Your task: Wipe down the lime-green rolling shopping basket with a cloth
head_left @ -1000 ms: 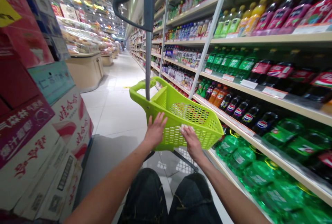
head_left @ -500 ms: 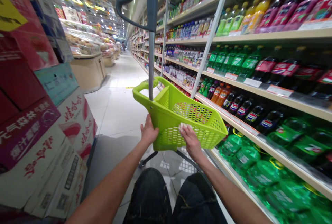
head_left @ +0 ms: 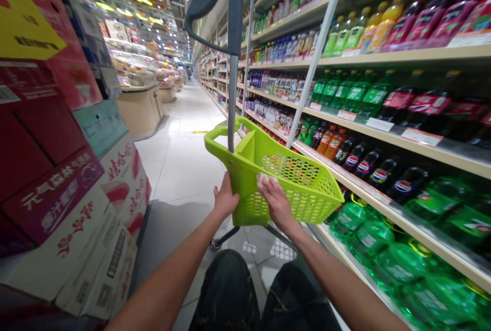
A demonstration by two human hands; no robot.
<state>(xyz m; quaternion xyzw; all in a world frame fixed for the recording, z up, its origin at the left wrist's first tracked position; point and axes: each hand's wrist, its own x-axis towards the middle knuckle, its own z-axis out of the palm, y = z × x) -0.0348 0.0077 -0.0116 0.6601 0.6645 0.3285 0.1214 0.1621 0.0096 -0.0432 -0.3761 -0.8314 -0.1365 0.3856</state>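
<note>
A lime-green shopping cart (head_left: pixel 249 177) with a perforated basket stands before my knees. From its rear rises a metal pole (head_left: pixel 232 101) topped by a dark grey loop handle (head_left: pixel 235 19). My left hand (head_left: pixel 225 199) grips the cart's near left corner, below the rim, its fingers partly hidden behind the edge. Against the basket's near side wall, my right hand (head_left: pixel 276 202) presses a crumpled white wipe (head_left: pixel 264 180) under its fingertips. The inside of the basket shows no goods.
Shelves of drinks (head_left: pixel 383 111) line the right side, with large green bottles (head_left: pixel 387 249) at the bottom. Stacked cartons (head_left: pixel 65 188) stand close on the left. A tiled aisle (head_left: pixel 180 152) runs ahead past a display counter (head_left: pixel 140 111).
My right hand has slid the wipe leftward and slightly up along the basket's side. My left hand keeps its hold on the corner. The whole view has shifted slightly.
</note>
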